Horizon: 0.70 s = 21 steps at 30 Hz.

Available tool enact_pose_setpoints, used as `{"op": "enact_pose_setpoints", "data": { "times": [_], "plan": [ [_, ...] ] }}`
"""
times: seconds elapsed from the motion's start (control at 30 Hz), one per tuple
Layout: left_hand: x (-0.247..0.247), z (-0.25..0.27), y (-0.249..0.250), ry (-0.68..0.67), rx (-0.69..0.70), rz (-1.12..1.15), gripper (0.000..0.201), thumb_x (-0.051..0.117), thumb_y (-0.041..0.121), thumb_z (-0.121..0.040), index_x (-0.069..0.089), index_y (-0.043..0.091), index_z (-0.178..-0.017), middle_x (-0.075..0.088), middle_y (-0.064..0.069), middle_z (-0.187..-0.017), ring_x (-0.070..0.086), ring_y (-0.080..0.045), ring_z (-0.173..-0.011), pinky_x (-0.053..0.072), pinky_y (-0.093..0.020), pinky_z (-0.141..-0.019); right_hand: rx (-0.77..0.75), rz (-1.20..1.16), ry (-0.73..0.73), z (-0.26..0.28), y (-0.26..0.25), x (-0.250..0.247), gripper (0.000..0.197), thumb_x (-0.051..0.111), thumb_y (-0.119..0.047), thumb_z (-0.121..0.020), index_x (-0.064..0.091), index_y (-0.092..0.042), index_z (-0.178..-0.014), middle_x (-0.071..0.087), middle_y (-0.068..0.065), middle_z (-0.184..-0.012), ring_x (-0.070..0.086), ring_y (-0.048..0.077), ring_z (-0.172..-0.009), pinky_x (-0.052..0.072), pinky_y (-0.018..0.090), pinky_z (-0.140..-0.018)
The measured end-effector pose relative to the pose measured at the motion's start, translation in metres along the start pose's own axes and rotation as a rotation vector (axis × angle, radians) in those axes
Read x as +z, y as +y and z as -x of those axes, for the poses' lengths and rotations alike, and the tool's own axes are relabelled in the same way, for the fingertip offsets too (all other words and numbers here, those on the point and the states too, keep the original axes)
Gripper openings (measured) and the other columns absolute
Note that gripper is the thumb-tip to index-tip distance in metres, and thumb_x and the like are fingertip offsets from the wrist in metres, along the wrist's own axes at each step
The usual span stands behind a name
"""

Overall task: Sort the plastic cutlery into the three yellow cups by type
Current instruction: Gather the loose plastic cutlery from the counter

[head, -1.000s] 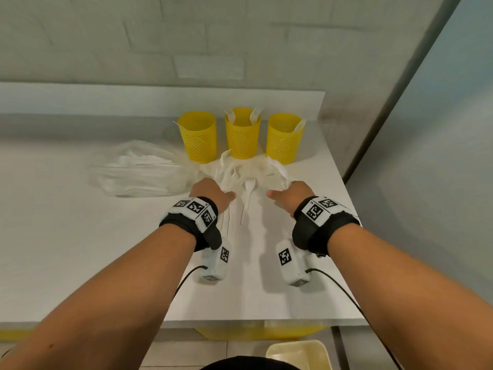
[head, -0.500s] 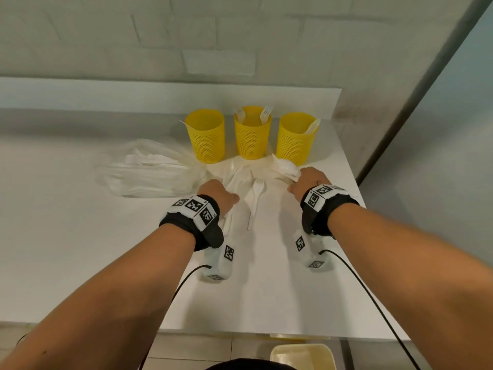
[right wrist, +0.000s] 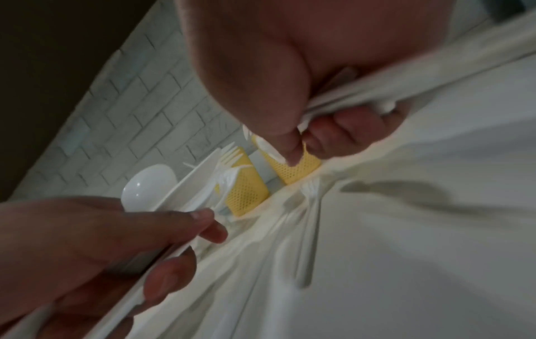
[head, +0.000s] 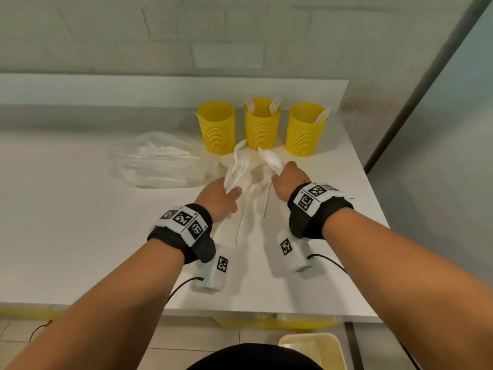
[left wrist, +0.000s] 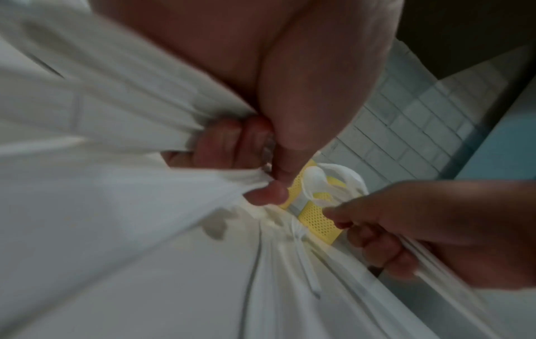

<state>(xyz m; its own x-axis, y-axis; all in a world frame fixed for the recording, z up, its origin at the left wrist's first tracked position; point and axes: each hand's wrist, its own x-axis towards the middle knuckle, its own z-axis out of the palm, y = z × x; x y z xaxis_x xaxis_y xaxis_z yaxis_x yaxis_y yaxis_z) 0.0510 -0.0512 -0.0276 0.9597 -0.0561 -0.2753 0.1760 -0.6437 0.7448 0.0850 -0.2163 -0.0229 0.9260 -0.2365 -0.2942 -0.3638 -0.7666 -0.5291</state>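
Three yellow mesh cups stand in a row at the back: the left cup (head: 218, 129) shows a thin white tip, the middle cup (head: 262, 126) holds forks, the right cup (head: 305, 132) holds a spoon. My left hand (head: 231, 194) grips a mixed bundle of white cutlery (head: 238, 166) by the handles; the right wrist view shows a spoon (right wrist: 148, 189), a knife and forks in it. My right hand (head: 280, 175) grips a few white spoons (head: 270, 159), their bowls toward the cups. Loose white cutlery (head: 262, 194) lies on the table between the hands.
A clear plastic bag (head: 160, 162) holding more white cutlery lies left of the cups. The white table (head: 80, 236) ends at a raised back ledge; its right edge (head: 373, 198) is close to my right wrist. A cream bin (head: 312, 348) sits on the floor below.
Both hands have come up off the table, each with a bunch of cutlery lifted from the pile, and have moved a little toward the cups.
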Motion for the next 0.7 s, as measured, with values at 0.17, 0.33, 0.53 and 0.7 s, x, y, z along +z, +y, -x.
{"op": "enact_pose_setpoints", "data": {
  "times": [0.17,0.33,0.53,0.7],
  "plan": [
    [0.009,0.015,-0.007,-0.023,-0.075,-0.236,0.057,0.063,0.056,-0.082,0.054,0.008,-0.111,0.06,-0.006,-0.1,0.061,-0.025,-0.096,0.043,-0.03,-0.075,0.053,0.066,-0.061,0.011,-0.004,0.015,0.042,0.053,-0.033,-0.094,0.046,-0.008,-0.127,0.051,0.017,-0.131,0.054,0.033,-0.118,0.045,0.034,-0.086],
    [0.013,0.017,0.005,0.0,-0.093,-0.411,0.038,0.072,0.038,-0.081,0.051,0.008,-0.089,0.058,-0.008,-0.097,0.059,-0.026,-0.092,0.044,-0.03,-0.069,0.049,-0.017,-0.036,0.021,-0.002,0.013,0.036,0.071,-0.03,-0.081,0.057,-0.004,-0.102,0.063,0.011,-0.106,0.061,0.03,-0.092,0.043,0.03,-0.071],
    [0.01,0.016,0.006,0.021,-0.122,-0.424,0.038,0.066,0.028,-0.085,0.038,0.012,-0.066,0.052,-0.007,-0.08,0.055,-0.026,-0.077,0.044,-0.03,-0.064,0.142,-0.128,-0.119,0.031,0.016,0.008,0.033,0.072,-0.022,-0.077,0.058,-0.007,-0.103,0.063,0.013,-0.096,0.064,0.033,-0.095,0.052,0.035,-0.083],
    [0.006,0.014,0.003,-0.011,-0.14,-0.283,0.046,0.064,0.033,-0.086,0.033,0.011,-0.062,0.036,-0.003,-0.061,0.038,-0.018,-0.054,0.03,-0.026,-0.049,0.169,-0.29,-0.222,0.04,0.037,0.001,0.016,0.068,-0.018,-0.078,0.054,-0.01,-0.077,0.048,0.006,-0.059,0.042,0.022,-0.05,0.035,0.027,-0.046]
  ]
}}
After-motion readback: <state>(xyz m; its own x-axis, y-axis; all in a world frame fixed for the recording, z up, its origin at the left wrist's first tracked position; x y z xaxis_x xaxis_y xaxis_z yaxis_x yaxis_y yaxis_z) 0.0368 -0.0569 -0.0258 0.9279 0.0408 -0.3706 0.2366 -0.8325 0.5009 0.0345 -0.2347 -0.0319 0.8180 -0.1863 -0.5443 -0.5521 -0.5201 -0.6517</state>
